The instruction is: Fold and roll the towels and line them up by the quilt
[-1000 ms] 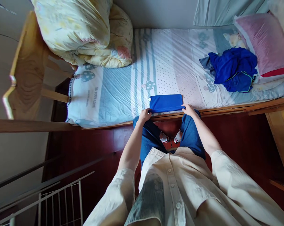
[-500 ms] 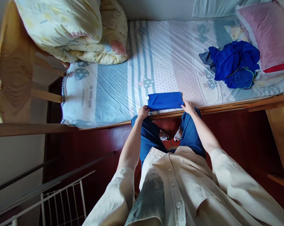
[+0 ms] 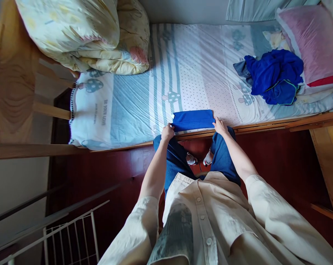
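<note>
Left hand (image 3: pixel 168 132) and right hand (image 3: pixel 220 126) pinch the folded blue cloth (image 3: pixel 193 120) between them; from here it looks light, limp, best held by corners.

Folded blue cloth (image 3: pixel 192 120): smooth, matt. Rumpled blue garment (image 3: pixel 277 71): soft matt fabric, wrinkled. Bedsheet (image 3: pixel 188 55): printed cloth, finely creased. Quilt (image 3: pixel 72 27): puffy cloth, slight sheen. Bed end board (image 3: pixel 13 88): grained wood. Floor (image 3: pixel 122 163): smooth, glossy. Jeans (image 3: pixel 224 158): matt denim.

Bedroom, with bed (image 3: pixel 133 106), quilt (image 3: pixel 72 29), pillow (image 3: pixel 312 46)
</note>
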The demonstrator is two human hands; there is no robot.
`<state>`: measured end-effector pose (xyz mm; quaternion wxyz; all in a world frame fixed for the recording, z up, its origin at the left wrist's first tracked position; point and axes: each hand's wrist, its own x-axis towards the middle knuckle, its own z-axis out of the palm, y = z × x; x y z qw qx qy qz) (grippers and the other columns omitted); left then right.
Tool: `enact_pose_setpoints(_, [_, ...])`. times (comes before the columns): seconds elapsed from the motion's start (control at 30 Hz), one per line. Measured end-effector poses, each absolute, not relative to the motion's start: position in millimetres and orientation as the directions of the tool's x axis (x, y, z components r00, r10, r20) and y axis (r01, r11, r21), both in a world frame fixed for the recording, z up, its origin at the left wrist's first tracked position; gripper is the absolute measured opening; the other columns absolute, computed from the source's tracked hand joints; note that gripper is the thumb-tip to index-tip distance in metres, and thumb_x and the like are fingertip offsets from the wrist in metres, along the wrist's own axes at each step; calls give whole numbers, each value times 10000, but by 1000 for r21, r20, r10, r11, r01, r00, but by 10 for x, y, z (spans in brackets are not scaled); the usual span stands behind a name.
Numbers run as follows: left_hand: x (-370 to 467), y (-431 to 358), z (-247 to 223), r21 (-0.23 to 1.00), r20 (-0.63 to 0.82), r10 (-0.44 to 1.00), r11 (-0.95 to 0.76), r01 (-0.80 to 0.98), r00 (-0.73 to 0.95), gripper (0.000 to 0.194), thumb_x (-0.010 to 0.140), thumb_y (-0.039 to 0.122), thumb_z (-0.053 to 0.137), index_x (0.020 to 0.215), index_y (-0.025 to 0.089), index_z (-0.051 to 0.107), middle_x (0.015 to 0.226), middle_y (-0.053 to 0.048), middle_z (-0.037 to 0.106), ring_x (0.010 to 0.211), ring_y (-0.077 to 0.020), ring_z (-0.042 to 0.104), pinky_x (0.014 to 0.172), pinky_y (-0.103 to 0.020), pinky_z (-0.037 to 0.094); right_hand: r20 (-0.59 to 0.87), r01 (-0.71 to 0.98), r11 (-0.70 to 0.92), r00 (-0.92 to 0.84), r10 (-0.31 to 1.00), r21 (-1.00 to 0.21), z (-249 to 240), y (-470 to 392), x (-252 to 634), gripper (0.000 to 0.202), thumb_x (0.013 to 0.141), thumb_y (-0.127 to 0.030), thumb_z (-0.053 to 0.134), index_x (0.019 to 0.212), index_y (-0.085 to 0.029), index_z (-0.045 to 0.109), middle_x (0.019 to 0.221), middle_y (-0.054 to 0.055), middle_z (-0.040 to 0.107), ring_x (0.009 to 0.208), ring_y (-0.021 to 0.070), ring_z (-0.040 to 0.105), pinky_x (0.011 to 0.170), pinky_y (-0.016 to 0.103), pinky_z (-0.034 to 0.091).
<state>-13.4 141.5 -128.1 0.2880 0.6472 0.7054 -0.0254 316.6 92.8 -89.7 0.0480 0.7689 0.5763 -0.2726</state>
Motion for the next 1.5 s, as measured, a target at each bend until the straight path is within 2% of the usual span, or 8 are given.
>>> enact_pose_setpoints(0.23, [-95, 1363, -1163, 276, -493, 869, 202, 940, -42, 437, 1017, 200, 446, 1446, 121, 484, 1158, -230, 733, 1165, -349, 707, 934, -415, 554, -492, 922, -341, 213, 844, -186, -884, 936, 3126, 378, 1095, -291, 424, 1447, -160, 467, 1254, 213, 691, 1196, 330, 674, 1039, 444, 486])
enact_pose_setpoints(0.47, [-51, 1343, -1131, 235, -501, 862, 228, 945, -84, 450, 1014, 235, 464, 1455, 145, 466, 1167, -228, 699, 1121, -352, 715, 876, -405, 557, -493, 939, -305, 191, 849, -161, -951, 953, 3122, 289, 1088, -272, 435, 1329, -202, 580, 1157, 162, 717, 1167, 288, 661, 1051, 421, 468])
enact_pose_setpoints(0.77, [-66, 1331, -1194, 247, -480, 876, 192, 950, -53, 480, 1019, 253, 429, 1490, 205, 502, 1173, -216, 701, 1110, -348, 712, 910, -435, 556, -477, 925, -315, 184, 860, -211, -1012, 945, 3129, 361, 1078, -283, 448, 1410, -243, 586, 1200, 165, 727, 1185, 322, 669, 1072, 459, 476])
enact_pose_setpoints(1.03, [-69, 1344, -1249, 272, -474, 878, 218, 937, -67, 517, 982, 193, 457, 1483, 227, 576, 1226, -204, 687, 1154, -345, 688, 969, -447, 547, -483, 932, -297, 168, 859, -205, -1045, 970, 3135, 385, 1081, -265, 438, 1431, -281, 598, 1209, 135, 743, 1177, 312, 675, 1047, 456, 496])
enact_pose_setpoints(1.27, [-51, 1344, -1237, 257, -481, 874, 210, 943, -64, 501, 1010, 229, 445, 1496, 213, 564, 1227, -212, 674, 1165, -362, 676, 956, -461, 543, -482, 938, -290, 168, 860, -191, -1039, 973, 3124, 383, 1082, -261, 451, 1422, -266, 627, 1234, 143, 740, 1195, 315, 670, 1046, 443, 493])
enact_pose_setpoints(1.37, [-50, 1312, -1233, 272, -432, 902, 159, 949, -27, 472, 1014, 241, 441, 1463, 192, 578, 1268, -210, 664, 1261, -370, 619, 984, -460, 540, -457, 944, -260, 143, 878, -203, -1038, 955, 3127, 381, 1071, -250, 462, 1405, -264, 644, 1265, 136, 728, 1202, 309, 657, 1055, 447, 496])
enact_pose_setpoints(1.5, [-61, 1257, -1233, 332, -280, 956, 9, 943, 90, 458, 977, 169, 470, 1415, 165, 604, 1448, -193, 592, 1397, -341, 515, 1134, -456, 474, -396, 956, -196, 98, 913, -216, -1015, 914, 3136, 376, 1060, -202, 457, 1360, -239, 682, 1436, 124, 625, 1303, 286, 581, 1093, 426, 483])
